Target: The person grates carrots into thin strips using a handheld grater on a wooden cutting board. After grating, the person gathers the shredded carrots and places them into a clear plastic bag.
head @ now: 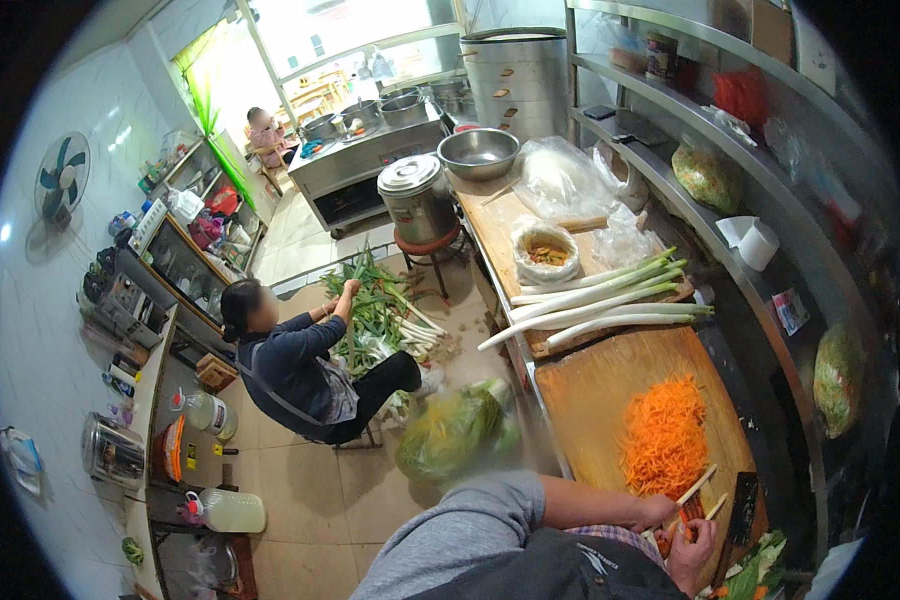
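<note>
At the lower right, my left hand [658, 512] is closed around the end of a tool with two pale wooden bars [697, 484] and a reddish middle, perhaps a grater. Close beside it, my right hand [694, 553] has its fingers around an orange carrot piece [690, 534]; the hands partly hide both things. A heap of shredded carrot [664, 435] lies just beyond them on a wooden cutting board [577, 397]. To the right of the tool lies a long dark flat object [742, 506]. Leafy greens with orange bits [757, 566] are at the board's near corner.
Long leeks [592, 307] and an open bag of food [546, 255] lie farther along the counter. Steel shelves [720, 127] run along the right. A seated person [292, 360] handles green leeks on the floor at left. A bag of greens [457, 431] stands beside the counter.
</note>
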The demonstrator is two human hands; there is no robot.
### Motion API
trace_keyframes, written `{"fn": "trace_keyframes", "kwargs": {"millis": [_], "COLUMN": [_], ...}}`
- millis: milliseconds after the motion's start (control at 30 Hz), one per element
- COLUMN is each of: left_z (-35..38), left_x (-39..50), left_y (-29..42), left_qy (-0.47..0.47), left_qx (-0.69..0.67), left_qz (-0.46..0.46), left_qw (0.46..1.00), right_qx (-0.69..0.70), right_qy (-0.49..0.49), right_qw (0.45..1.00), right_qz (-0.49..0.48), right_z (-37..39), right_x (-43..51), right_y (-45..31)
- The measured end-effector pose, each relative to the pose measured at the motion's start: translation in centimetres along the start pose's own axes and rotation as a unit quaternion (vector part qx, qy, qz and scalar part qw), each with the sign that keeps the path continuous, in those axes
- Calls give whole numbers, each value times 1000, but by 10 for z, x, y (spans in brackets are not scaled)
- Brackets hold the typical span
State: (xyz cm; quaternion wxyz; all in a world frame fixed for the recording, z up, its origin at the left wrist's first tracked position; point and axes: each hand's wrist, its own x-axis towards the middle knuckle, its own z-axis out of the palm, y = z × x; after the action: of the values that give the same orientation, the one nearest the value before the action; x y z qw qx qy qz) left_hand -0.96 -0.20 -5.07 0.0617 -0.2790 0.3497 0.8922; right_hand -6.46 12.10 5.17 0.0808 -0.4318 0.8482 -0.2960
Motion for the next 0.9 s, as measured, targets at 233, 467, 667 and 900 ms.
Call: {"fn": "trace_keyframes", "kwargs": {"millis": [233, 467, 667, 900], "left_z": [0, -1, -3, -3], "left_x": [2, -3, -12, -18], "left_y": [0, 1, 2, 8], "left_qy": [47, 96, 82, 69], "left_qx": [38, -3, 7, 12], "left_qz": [-12, -12, 24, 1], "left_qw": [998, 995, 996, 998], "right_qx": [5, 18, 13, 18], "right_qy": [-27, -24, -23, 10], "right_qw": [999, 999, 999, 999], "right_qz": [23, 36, 38, 26], "right_z": [4, 8, 10, 15], "right_x": [2, -2, -3, -5], "right_y": [11, 3, 2, 8]}}
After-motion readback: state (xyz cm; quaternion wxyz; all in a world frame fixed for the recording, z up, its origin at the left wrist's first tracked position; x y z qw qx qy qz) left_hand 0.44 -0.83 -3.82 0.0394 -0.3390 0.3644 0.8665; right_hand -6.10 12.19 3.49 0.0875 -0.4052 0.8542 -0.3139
